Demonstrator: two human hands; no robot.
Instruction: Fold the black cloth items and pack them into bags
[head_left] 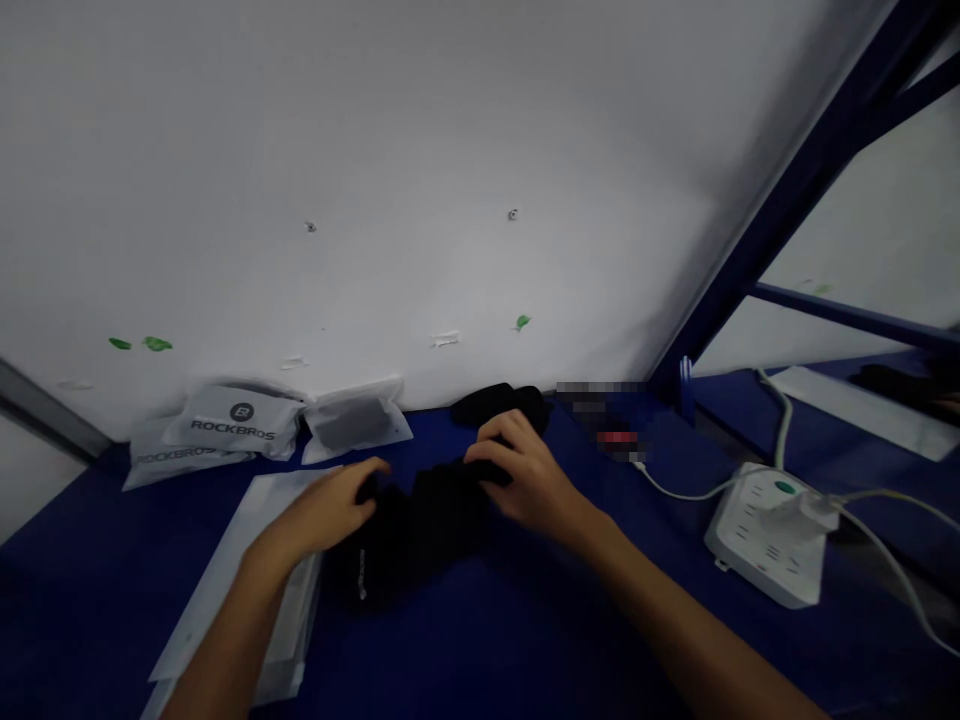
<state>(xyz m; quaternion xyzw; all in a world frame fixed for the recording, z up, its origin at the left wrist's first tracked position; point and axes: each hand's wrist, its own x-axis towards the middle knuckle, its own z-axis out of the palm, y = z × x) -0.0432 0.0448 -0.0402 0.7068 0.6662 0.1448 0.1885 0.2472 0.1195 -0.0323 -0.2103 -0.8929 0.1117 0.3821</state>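
Note:
A black fabric piece [420, 530] lies on the blue table [525, 640] in the middle of the view. My left hand [330, 510] rests on its left edge, fingers on the cloth. My right hand [517, 475] grips its upper right part, fingers curled over the fabric. Under my left forearm lies a stack of flat white bags [232, 580]. Another black fabric piece [499, 403] sits just behind my right hand, by the wall.
White packets marked ROCKBROS [225, 425] and a filled clear bag [352, 420] lean at the wall. A white power strip [772, 530] with plug and cables sits at the right. A blue shelf frame [787, 200] rises at the right.

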